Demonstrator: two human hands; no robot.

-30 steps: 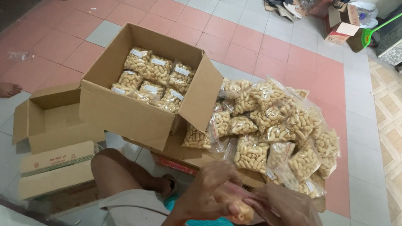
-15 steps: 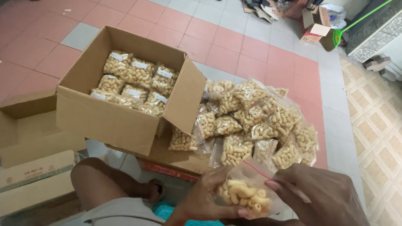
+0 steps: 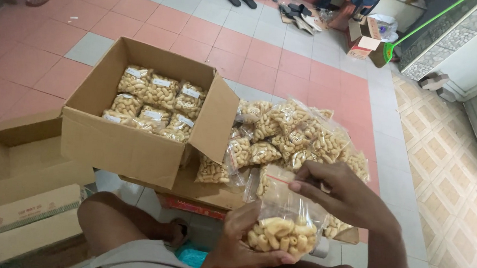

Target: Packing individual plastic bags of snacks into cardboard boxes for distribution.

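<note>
Left hand (image 3: 247, 239) cups the upright snack bag (image 3: 282, 222) from below; right hand (image 3: 341, 196) fingers (image 3: 302, 185) pinch its top edge, probably the seal.

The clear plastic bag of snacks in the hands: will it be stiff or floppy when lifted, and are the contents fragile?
The clear bag is probably floppy: its empty top stands only because the right hand pinches it, while the left hand cups the bottom. It seems light, being full of puffed curls. These may crush if squeezed.

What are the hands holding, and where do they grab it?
A clear snack bag: left hand cups its filled bottom, right hand pinches its top edge.
</note>
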